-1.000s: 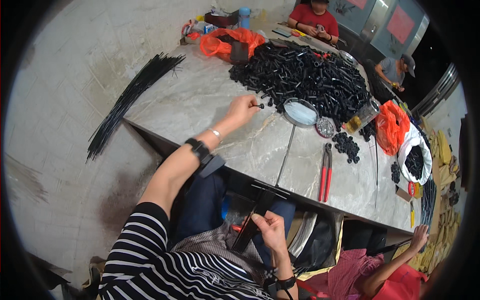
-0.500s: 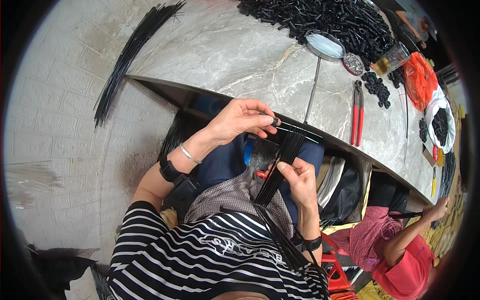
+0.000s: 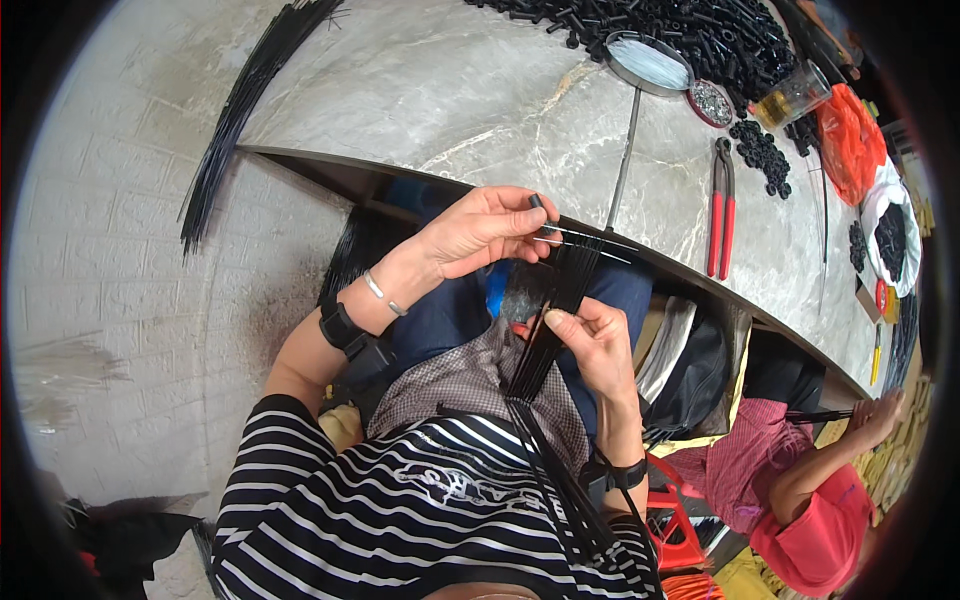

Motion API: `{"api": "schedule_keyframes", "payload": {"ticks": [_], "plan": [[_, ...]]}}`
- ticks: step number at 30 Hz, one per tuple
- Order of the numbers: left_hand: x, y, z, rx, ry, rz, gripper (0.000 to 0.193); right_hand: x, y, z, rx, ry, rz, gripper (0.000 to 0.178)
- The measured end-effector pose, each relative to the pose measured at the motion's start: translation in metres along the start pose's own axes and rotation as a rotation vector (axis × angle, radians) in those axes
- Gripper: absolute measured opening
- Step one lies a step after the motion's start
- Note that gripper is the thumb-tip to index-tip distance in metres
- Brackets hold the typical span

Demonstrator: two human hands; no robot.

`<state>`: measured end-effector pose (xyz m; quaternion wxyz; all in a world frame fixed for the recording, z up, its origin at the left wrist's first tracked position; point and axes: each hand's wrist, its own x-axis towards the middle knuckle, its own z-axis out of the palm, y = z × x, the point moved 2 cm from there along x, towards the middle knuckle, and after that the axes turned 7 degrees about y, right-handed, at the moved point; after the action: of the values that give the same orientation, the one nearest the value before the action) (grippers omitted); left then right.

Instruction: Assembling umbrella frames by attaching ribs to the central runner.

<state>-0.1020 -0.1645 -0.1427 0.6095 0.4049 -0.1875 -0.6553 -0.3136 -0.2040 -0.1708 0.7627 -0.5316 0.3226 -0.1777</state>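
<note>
A second ago the left hand [image 3: 482, 232] was out over the table [image 3: 450, 120]; now it's back at the table's near edge, pinching a small black tube [image 3: 541, 208]. Right hand [image 3: 598, 345] still has the bundle of black strips [image 3: 570, 285] gripped, just this side of that edge. Plenty of open room on the table's left half, though red-handled pliers [image 3: 727, 235] lie near its edge further right.

Even, moderate light falls on the bare left hand [image 3: 480, 236] and bare right hand [image 3: 600, 352], with pale sheen across the grey marbled tabletop [image 3: 420, 85] beyond them and deep shadow below its fisheye-bowed edge. Black vignetting closes both sides; detail softens far to their right.
</note>
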Motion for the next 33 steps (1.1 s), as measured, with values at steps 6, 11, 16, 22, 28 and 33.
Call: {"api": "schedule_keyframes", "payload": {"ticks": [6, 11, 16, 22, 28, 33], "plan": [[0.005, -0.004, 0.0, 0.093, -0.034, -0.036, 0.023, 0.002, -0.007, 0.006, 0.087, 0.0, 0.012, 0.015], [0.007, -0.003, -0.001, 0.129, -0.012, -0.047, 0.025, 0.003, -0.008, 0.007, 0.117, -0.028, -0.003, 0.015], [0.005, 0.0, 0.001, 0.169, -0.028, -0.048, 0.024, 0.004, -0.006, 0.006, 0.13, -0.034, 0.006, 0.015], [0.006, 0.004, 0.006, 0.246, 0.007, -0.021, 0.025, 0.003, -0.006, 0.005, 0.091, -0.026, 0.003, 0.015], [0.006, 0.007, 0.007, 0.31, -0.007, -0.016, 0.024, 0.002, -0.009, 0.008, 0.106, -0.031, -0.01, 0.015], [0.006, 0.01, 0.01, 0.346, -0.001, -0.014, 0.024, 0.003, -0.006, 0.007, 0.097, -0.035, -0.019, 0.014]]}}
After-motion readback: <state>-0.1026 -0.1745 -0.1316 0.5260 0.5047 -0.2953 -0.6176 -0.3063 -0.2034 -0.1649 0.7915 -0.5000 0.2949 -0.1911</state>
